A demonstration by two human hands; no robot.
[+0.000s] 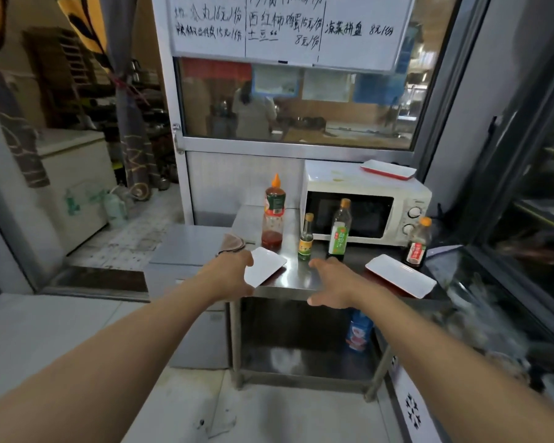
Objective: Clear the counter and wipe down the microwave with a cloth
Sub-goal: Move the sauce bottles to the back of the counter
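Observation:
A white microwave (pixel 365 215) stands at the back right of the steel counter (pixel 296 276). In front of it are a red sauce bottle (pixel 273 215), a small yellow-label bottle (pixel 306 238), a green-label bottle (pixel 339 233) and a dark soy bottle (pixel 418 241). Two white rectangular plates lie near the front edge, one left (pixel 266 265), one right (pixel 400 274). A third plate (pixel 387 169) sits on the microwave. A brownish cloth (pixel 232 243) lies at the counter's left. My left hand (pixel 231 276) reaches with spread fingers at the left plate's edge. My right hand (pixel 331 282) hovers open over the counter's front.
A low grey cabinet (pixel 186 247) adjoins the counter on the left. A glass-door fridge (pixel 525 203) stands on the right. A blue packet (pixel 359 329) sits on the shelf under the counter. A window with a whiteboard menu (pixel 285 27) is behind.

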